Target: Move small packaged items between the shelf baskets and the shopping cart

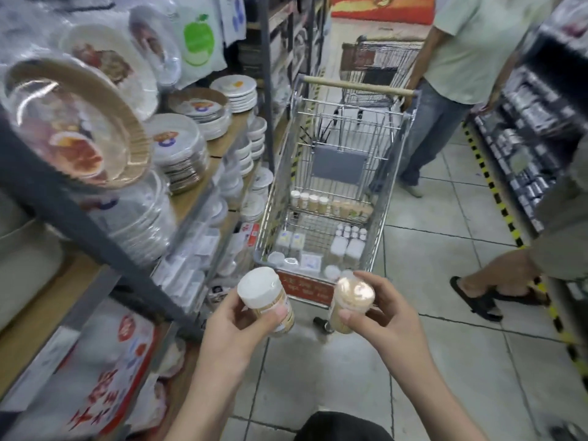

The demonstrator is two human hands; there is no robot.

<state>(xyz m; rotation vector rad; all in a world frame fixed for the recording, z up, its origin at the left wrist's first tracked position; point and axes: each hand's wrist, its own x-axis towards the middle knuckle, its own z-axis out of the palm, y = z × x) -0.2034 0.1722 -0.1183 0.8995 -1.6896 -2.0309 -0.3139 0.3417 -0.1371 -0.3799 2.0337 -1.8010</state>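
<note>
Just short of the shopping cart, the left hand has its grip round a white-capped jar and the right hand round a clear-topped jar, so the carrying step looks underway, and the next move likely calls for reaching over the cart's near rim to set both beside the packs inside.

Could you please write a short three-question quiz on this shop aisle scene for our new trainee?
1. True or false: each hand holds one jar.
2. Which jar has a white lid: the one in the left hand or the one in the right hand?
3. Where is the shopping cart: ahead of the hands or behind them?

Key: 1 true. 2 the left jar; the right jar has a clear top. 3 ahead.
</note>
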